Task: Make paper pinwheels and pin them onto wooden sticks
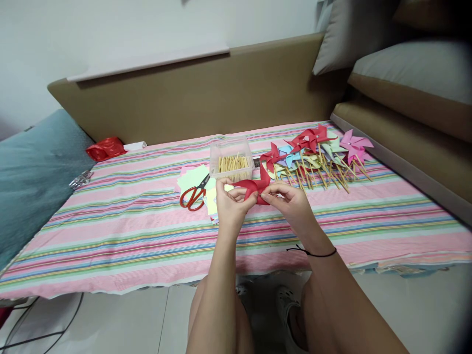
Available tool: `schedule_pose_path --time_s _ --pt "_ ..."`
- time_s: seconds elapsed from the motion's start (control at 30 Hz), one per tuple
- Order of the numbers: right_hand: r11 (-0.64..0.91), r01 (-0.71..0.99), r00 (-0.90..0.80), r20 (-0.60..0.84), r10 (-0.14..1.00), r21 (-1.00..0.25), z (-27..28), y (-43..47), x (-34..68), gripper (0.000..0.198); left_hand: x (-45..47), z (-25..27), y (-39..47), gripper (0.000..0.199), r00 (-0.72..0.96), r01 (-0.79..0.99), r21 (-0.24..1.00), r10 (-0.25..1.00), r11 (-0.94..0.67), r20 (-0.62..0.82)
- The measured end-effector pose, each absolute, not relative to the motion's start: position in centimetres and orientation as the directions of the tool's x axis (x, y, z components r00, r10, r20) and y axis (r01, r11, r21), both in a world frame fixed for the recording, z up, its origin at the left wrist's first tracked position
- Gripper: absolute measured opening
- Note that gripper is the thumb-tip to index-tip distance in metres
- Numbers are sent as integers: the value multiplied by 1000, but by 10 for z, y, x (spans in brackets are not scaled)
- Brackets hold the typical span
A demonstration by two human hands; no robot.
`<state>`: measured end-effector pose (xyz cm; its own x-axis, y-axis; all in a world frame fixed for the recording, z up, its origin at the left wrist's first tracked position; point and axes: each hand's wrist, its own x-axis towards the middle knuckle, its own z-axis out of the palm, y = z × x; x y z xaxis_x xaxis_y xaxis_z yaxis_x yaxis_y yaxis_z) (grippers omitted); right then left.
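Between my two hands is a red paper pinwheel point(254, 187), its blades folded in toward the middle. My left hand point(234, 205) pinches its left side, with the thumb pressed near the centre. From the other side, the thumb and fingers of my right hand point(285, 200) grip the paper close to the same spot. Whether a pin or stick is at the centre is hidden by my fingers. Just beyond my hands stands a clear plastic box point(230, 147) of thin wooden sticks point(232, 163). Scissors point(195, 192) with red handles lie left of my left hand, over coloured paper sheets point(193, 177).
A pile of finished-looking pinwheels point(317, 152) on sticks lies at the right. Far left are a red plastic bag point(106, 149) and a small clear packet point(80, 180). The striped cloth point(129, 216) covers the seat, with a brown backrest point(191, 93) behind and cushions point(416, 73) at right.
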<state>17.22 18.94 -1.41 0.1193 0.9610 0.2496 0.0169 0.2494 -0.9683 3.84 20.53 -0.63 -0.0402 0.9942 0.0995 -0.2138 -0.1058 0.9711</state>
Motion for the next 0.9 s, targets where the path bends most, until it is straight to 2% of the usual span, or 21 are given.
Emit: schedule_pose_path --time_s 0.37,0.53,0.77,0.9 --pt "213 6 142 212 967 -977 -18 190 170 8 37 -8 206 54 -29 -191 971 989 -146 143" --pt "258 66 185 266 946 -964 -23 191 170 6 36 -9 206 54 -19 -194 971 990 -143 143" --pt "262 -72 141 250 958 -962 -21 190 166 7 37 -8 206 54 -15 -201 971 992 -127 127" --pt "240 -111 181 218 959 -964 -21 188 163 16 38 -6 205 54 -27 -203 972 993 -116 113"
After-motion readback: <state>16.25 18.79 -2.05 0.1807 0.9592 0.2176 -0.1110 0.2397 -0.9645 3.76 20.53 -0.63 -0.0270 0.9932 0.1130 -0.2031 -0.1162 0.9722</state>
